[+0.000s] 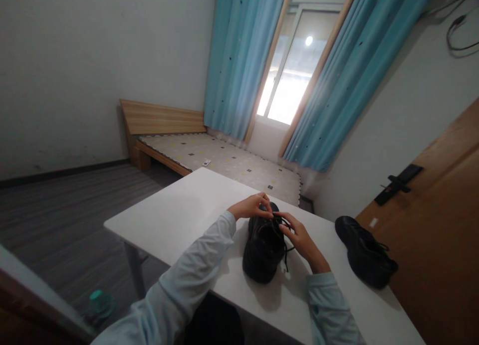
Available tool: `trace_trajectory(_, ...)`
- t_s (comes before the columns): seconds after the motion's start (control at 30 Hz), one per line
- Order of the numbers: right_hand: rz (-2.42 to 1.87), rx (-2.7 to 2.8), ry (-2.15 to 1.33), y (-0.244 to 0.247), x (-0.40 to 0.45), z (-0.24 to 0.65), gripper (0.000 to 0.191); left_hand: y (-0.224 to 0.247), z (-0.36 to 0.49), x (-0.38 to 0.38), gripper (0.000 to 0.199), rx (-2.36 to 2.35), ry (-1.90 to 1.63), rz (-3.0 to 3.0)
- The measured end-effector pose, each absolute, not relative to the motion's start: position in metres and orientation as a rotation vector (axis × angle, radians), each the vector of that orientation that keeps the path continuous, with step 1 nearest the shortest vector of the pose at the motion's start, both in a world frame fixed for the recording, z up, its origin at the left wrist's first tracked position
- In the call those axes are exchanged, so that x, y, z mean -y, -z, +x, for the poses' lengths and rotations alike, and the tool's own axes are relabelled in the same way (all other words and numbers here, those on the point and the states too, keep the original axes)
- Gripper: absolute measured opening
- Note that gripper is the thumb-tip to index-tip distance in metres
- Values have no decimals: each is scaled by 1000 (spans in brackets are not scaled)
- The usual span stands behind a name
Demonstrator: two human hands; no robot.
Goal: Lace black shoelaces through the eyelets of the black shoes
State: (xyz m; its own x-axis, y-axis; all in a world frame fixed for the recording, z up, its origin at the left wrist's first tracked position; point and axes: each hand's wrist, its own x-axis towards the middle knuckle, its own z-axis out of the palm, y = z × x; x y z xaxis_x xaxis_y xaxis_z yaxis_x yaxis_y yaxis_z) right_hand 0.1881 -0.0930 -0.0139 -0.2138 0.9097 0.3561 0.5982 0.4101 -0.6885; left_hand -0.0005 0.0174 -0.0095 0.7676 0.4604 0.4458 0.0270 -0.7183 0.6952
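Note:
A black lace-up shoe (263, 253) stands on the white table (179, 210), its heel toward me and its toe pointing away. My left hand (253, 206) reaches over the front of the shoe from the left, with thumb and fingertips pinched together at the dark laces. From the right, my right hand (297, 234) has its fingers bent round a lace (286, 259) near the tongue. Loose lace hangs down on the shoe's right side. The black laces are hard to tell apart from the shoe between my fingertips.
Another black shoe (364, 253) rests at the table's right side, by a wooden door (430, 225). Beyond the table stands a bed (224, 158) with a small white object (206, 162) on it. A green-capped bottle (101, 302) is on the floor at lower left.

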Motion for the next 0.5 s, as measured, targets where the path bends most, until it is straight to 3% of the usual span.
trace_trajectory(0.5, -1277, 1922, -536, 13, 94, 189, 35, 3, -7, -17, 36, -461, -617, 2265)
